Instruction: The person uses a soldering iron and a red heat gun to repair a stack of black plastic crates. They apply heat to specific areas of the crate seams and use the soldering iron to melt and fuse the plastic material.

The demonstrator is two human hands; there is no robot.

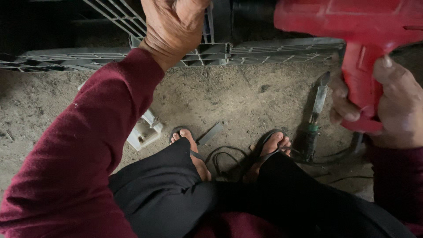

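My right hand (387, 103) grips the handle of a red power drill (352, 26) held up at the top right, its body pointing left toward the dark gap above. My left hand (174, 26) reaches up at the top centre with fingers closed on a grey slatted plastic panel (207, 50); what the fingers grip is partly hidden. Both arms wear maroon sleeves. My legs in black trousers and feet in sandals (189, 141) rest on the dirt floor below.
A screwdriver with a dark handle (313, 119) lies on the dirt floor by my right foot. A black cable (224, 158) loops between my feet. A small white block (144, 130) and a flat grey strip (210, 133) lie near my left foot.
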